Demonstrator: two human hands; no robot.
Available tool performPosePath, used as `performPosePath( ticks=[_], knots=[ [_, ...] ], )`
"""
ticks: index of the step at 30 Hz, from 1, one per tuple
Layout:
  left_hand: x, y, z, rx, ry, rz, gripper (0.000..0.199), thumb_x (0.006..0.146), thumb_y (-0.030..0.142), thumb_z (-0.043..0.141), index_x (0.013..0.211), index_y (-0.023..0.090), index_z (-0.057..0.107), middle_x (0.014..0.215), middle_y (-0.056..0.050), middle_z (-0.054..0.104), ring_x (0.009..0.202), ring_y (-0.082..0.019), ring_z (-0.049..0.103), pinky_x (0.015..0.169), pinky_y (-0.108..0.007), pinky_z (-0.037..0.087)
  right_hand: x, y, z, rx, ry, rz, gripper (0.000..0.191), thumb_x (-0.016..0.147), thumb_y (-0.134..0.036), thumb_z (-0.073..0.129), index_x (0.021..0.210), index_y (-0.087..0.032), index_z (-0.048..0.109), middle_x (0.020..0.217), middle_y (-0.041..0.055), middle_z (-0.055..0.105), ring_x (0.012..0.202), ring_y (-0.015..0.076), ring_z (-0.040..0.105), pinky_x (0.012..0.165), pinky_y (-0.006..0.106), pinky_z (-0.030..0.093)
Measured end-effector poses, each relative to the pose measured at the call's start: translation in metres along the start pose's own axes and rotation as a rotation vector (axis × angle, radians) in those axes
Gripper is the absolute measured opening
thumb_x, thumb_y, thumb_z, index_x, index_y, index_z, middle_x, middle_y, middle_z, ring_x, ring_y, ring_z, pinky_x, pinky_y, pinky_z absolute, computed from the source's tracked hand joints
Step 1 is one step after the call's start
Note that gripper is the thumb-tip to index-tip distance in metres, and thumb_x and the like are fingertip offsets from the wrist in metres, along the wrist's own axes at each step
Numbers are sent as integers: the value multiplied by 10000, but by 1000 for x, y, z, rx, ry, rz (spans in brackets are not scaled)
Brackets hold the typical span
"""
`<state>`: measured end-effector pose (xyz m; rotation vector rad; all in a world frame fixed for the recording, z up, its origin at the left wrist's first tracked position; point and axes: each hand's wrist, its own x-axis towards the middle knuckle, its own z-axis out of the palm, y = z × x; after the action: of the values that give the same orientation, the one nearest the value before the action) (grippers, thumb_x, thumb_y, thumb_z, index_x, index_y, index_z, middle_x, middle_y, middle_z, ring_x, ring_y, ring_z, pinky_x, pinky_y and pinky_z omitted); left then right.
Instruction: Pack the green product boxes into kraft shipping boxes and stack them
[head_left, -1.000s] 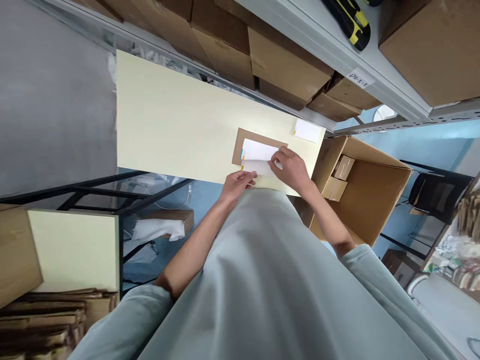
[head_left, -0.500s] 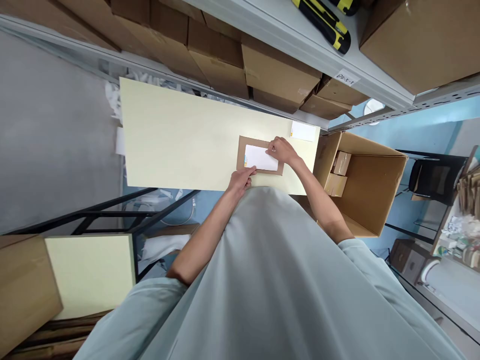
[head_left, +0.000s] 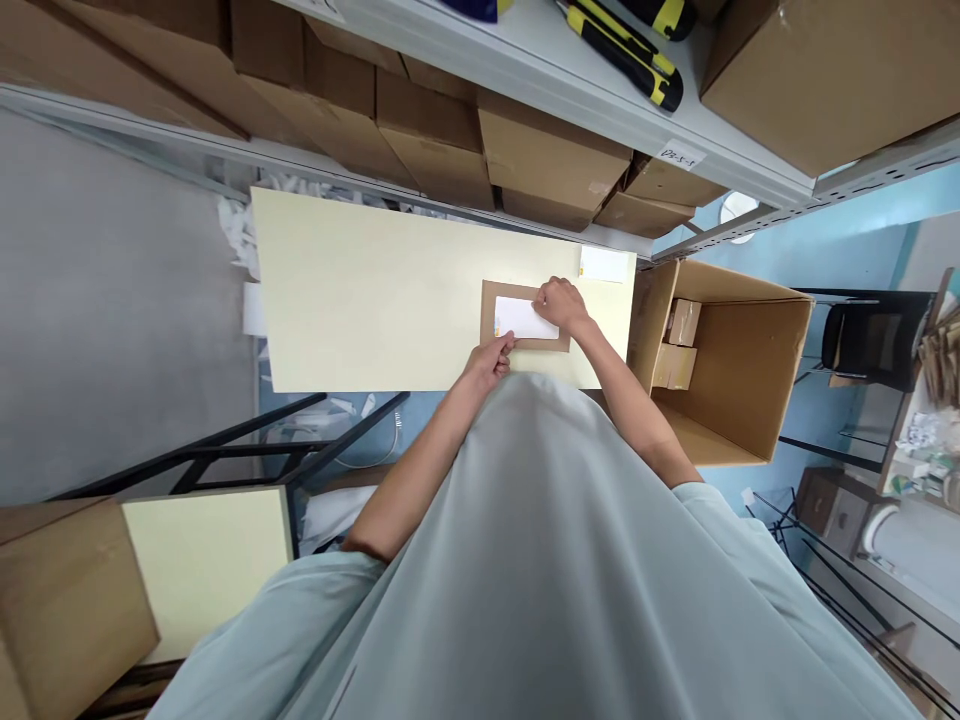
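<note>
A flat brown cardboard piece [head_left: 489,318] lies on the pale yellow tabletop [head_left: 360,300]. On top of it is a white label [head_left: 523,319] with a small coloured mark at its left end. My left hand [head_left: 491,358] is closed, thumb and forefinger pinching at the label's lower edge. At the label's upper right, my right hand [head_left: 561,303] has its fingers curled closed on the edge. A second white label [head_left: 604,264] with a similar mark lies near the table's far right corner.
An open cardboard box [head_left: 739,370] holding small boxes [head_left: 675,367] stands right of the table. Behind the table, a metal shelf [head_left: 585,110] carries brown boxes [head_left: 547,150] and a yellow-black utility knife [head_left: 626,55]. A black frame [head_left: 247,450] stands at lower left.
The view has shifted slightly. Both hands stay at the same edges of the label, with hardly any movement relative to the cardboard.
</note>
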<state>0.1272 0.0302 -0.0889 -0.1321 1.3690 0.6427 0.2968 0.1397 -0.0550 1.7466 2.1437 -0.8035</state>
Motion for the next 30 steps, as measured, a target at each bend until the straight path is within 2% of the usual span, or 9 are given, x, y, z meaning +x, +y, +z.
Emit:
performPosePath(
  ticks=[8,15,18,20,21,23,24,27,30],
  knots=[
    [2,7,1,30,-5,-15,238,954,334,854,911,123,755,608,39,603,382,-4,275,366,-152,130,-12,-13,1,-15,73,137,199,1054,-268,657,1174,-132,739,1360,199,723,1360,359,636,1221,509,500],
    [0,7,-10,320,0,83,321,964,459,805,893,148,781,745,-125,781,419,-69,290,395,-223,199,-53,-23,19,-39,221,80,361,1145,-276,525,1436,-95,638,1554,264,613,1485,382,521,1271,569,418],
    [-12,3,-13,585,17,364,404,1028,507,689,813,180,790,804,-150,799,528,-161,540,497,-266,415,-72,-32,39,-1,253,19,495,1164,-293,438,1590,-75,565,1720,261,497,1632,388,400,1348,583,337],
    [-19,3,-10,748,42,694,383,1049,520,636,954,212,842,1008,-160,841,895,-274,764,770,-327,596,-77,-38,54,11,249,10,601,1173,-310,387,1712,-51,440,1836,236,352,1735,363,261,1409,567,248],
    [-21,5,-7,831,32,854,385,1056,513,610,1112,220,853,1199,-168,839,1161,-323,766,968,-379,610,-78,-41,62,10,243,14,637,1176,-309,354,1754,-42,376,1872,217,286,1766,340,200,1432,550,204],
    [-20,11,-2,1028,-58,1103,532,1078,473,535,1481,190,737,1620,-171,664,1594,-358,524,1299,-482,432,-77,-44,74,0,233,35,663,1178,-275,281,1793,-29,294,1904,181,205,1792,296,129,1456,511,137],
    [-17,14,0,1142,-125,1178,619,1087,451,493,1610,151,634,1756,-170,524,1703,-360,369,1386,-522,301,-76,-43,79,-6,232,48,665,1178,-260,258,1800,-28,278,1909,169,187,1796,284,115,1460,497,117],
    [-1,20,-5,1411,-263,1236,740,1101,446,421,1740,74,452,1864,-173,313,1782,-377,138,1442,-598,42,-77,-37,90,-14,251,85,673,1199,-327,266,1811,-46,262,1913,154,160,1798,291,104,1461,499,100],
    [15,22,-25,1498,-239,1224,750,1116,448,377,1776,92,393,1866,-160,301,1784,-380,120,1436,-629,-29,-84,-24,93,-12,292,127,712,1214,-440,293,1824,-78,233,1913,150,145,1798,314,90,1454,543,106]
  ],
)
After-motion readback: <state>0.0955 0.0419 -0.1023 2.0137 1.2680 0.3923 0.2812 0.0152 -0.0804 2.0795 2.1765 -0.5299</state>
